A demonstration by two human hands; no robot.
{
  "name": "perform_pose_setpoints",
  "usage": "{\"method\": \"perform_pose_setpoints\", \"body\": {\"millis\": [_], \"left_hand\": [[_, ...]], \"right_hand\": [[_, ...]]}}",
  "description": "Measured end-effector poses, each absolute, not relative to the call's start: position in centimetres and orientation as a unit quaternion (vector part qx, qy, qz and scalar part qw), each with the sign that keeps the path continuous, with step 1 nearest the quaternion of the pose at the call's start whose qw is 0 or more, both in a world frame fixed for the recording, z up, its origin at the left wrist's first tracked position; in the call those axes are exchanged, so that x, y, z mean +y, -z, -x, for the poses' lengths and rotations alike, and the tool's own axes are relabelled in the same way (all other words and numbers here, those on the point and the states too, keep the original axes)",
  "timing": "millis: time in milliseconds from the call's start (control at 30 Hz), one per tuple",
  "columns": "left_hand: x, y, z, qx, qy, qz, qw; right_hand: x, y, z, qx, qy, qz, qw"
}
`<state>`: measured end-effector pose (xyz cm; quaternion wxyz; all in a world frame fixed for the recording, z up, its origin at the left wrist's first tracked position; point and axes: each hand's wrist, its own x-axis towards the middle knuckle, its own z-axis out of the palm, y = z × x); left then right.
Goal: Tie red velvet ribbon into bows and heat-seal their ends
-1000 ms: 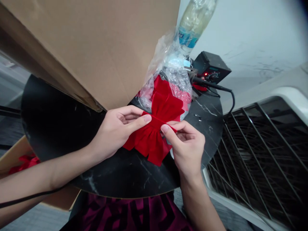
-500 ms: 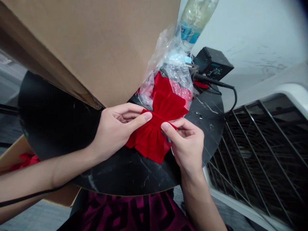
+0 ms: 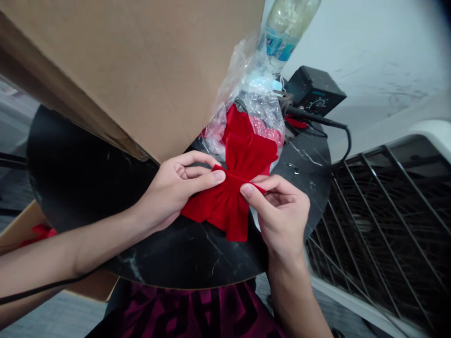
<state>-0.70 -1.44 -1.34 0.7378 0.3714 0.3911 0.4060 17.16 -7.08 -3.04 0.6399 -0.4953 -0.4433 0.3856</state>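
1. Red velvet bow point(image 3: 229, 202): two pleated loops, narrow band across middle, held btwn both hands just over near part of round black marble tabletop point(image 3: 176, 256).
2. Left hand point(image 3: 172, 192): clenched on bow, thumb pad point(image 3: 218, 176) pressed on band's left side, other fingers curled, tips partly behind left of bow.
3. Right hand point(image 3: 282, 211): grasping band's right end in pinch btwn thumb point(image 3: 247, 190) and index finger, remaining fingers curled in, partly hidden.
4. Thin black cable point(image 3: 42, 291) lying across left forearm; maroon-and-black printed shirt point(image 3: 190, 312) at near table edge.
5. Just beyond bow: crumpled clear plastic bag point(image 3: 262, 110) w/ second red velvet bow point(image 3: 237, 123) partly inside or under it, can't tell which.
6. Farther back on tabletop: black control unit point(image 3: 315, 91) w/ round dial, black cord point(image 3: 317, 116) running off it; clear plastic bottle point(image 3: 285, 28) w/ blue label, lying tilted.
7. Edges: big tan cardboard sheet point(image 3: 123, 70) slanting over left of table; dark wire grille point(image 3: 380, 234) in white frame at right; cardboard box point(image 3: 17, 225) w/ red ribbon point(image 3: 40, 230) low left.
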Motion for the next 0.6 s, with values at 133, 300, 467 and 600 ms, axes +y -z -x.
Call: {"method": "perform_pose_setpoints", "body": {"millis": [133,300,467,600], "left_hand": [[-0.8,1.7,0.9,0.331,-0.361,-0.335,0.805],[-0.6,2.5,1.1,0.297,-0.304,-0.324,0.845],[-0.6,2.7,1.3,0.352,-0.340,-0.388,0.781],[-1.0,2.3,1.5,0.392,-0.341,-0.444,0.730]], "right_hand": [[-7.2,3.1,-17.6,-0.443,-0.413,0.483,0.632],[-7.2,3.0,-17.8,-0.455,-0.453,0.451,0.620],[-7.2,2.7,-17.6,-0.474,-0.423,0.473,0.610],[-7.1,2.8,-17.4,-0.500,-0.363,0.502,0.606]]}}
